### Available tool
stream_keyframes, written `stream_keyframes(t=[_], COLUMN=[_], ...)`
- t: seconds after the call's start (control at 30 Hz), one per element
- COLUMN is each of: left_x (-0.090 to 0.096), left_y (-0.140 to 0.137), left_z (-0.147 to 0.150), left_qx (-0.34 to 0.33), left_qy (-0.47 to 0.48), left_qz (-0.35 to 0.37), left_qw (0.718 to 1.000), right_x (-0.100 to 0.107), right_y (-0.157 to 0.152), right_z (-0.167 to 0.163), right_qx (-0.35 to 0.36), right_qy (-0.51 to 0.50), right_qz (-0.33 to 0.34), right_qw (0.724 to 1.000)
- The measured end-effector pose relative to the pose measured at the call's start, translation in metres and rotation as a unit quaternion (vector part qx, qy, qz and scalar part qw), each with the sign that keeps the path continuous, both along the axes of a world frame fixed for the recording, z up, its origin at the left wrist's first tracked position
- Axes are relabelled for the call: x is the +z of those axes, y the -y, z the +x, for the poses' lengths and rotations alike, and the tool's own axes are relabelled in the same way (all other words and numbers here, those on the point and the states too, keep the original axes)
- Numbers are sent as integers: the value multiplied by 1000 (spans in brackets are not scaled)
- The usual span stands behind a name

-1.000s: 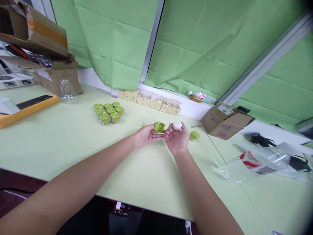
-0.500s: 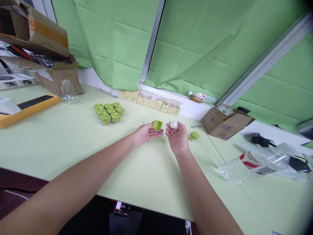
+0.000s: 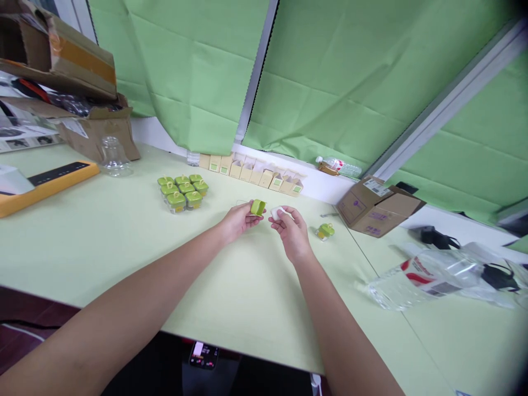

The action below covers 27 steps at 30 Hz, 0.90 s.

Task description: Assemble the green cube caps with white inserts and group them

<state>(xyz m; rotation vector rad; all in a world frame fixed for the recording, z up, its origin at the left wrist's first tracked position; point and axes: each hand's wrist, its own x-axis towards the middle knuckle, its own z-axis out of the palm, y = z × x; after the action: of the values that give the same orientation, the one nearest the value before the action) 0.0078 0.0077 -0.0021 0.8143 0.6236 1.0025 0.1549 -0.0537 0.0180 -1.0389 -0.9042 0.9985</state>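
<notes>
My left hand (image 3: 239, 223) grips a small green lid (image 3: 258, 207), turned so its hollow side faces right. Close beside it, my right hand (image 3: 292, 231) pinches a small white piece (image 3: 278, 213) with a rounded form; its exact kind is unclear. A narrow gap separates the two pieces. Behind my left hand, a clear, thin-edged object (image 3: 244, 202) lies on the table, partly hidden. To the right of my right hand stands a small clear container with a green lid (image 3: 325, 231). Several matching green-lidded containers (image 3: 183, 192) are grouped at the left.
A row of small cardboard boxes (image 3: 251, 173) lines the wall. A cardboard carton (image 3: 373, 206) and a large plastic bottle (image 3: 421, 280) are at right. On the left are a glass flask (image 3: 114, 157), a yellow-edged device (image 3: 53, 187) and stacked cartons (image 3: 82, 60). A phone (image 3: 203, 355) is below the table edge.
My right hand has turned from palm-up to a pinch on the white piece, bringing it left. My left hand has shifted slightly left and rotated the green lid.
</notes>
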Motion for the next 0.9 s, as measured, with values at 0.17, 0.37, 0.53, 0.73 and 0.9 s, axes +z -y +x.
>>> stream_keyframes(t=[0.17,0.37,0.53,0.73,0.9], left_x=[1,1,0,0,-2], left_y=[1,2,1,0,-2], left_z=[0,1,0,0,1], left_qx=[-3,4,-2,1,0], left_qy=[0,1,-5,-3,-2], left_qz=[18,11,19,15,21], left_qw=[1000,1000,1000,1000,1000], right_x=[-4,-4,-4,-1,1], right_y=[0,-1,-1,1,1], right_z=[-1,-6,-3,1,-2], right_qx=[-1,-48,-56,-12,-42], right_qy=[48,93,120,71,80], right_qz=[17,44,34,1,3], right_qw=[999,994,991,997,996])
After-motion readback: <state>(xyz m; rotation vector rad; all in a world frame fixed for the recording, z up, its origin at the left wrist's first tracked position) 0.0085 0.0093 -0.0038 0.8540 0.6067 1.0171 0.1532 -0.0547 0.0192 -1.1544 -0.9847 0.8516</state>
